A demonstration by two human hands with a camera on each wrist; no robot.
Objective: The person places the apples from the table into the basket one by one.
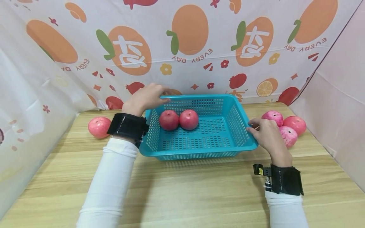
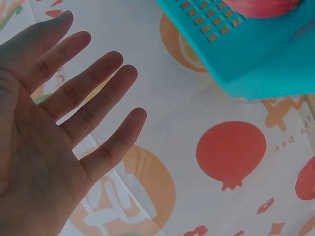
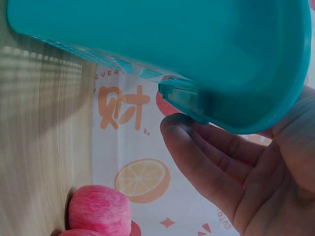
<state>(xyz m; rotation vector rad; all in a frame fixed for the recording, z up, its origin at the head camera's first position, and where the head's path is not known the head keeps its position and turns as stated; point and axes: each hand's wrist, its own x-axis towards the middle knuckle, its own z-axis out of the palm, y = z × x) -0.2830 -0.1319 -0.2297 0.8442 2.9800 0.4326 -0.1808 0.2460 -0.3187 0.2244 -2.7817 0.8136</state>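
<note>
One teal basket [image 1: 239, 126] stands at the middle of the desk [image 1: 182, 190]. Six red apples show in all: two inside the basket toward 11 o'clock [image 1: 169, 120] [image 1: 188, 119], one alone on the desk at 9 o'clock [image 1: 99, 127], and three clustered at 3 o'clock [image 1: 272, 116] [image 1: 295, 124] [image 1: 288, 136]. Two hands are in view, one left hand [image 1: 145, 98] and one right hand [image 1: 266, 134].

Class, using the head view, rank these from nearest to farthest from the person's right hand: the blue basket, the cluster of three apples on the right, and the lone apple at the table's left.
1. The blue basket: the right hand touches its right rim.
2. The cluster of three apples: just behind the hand, at the right.
3. The lone apple: far left, beyond the basket.
</note>
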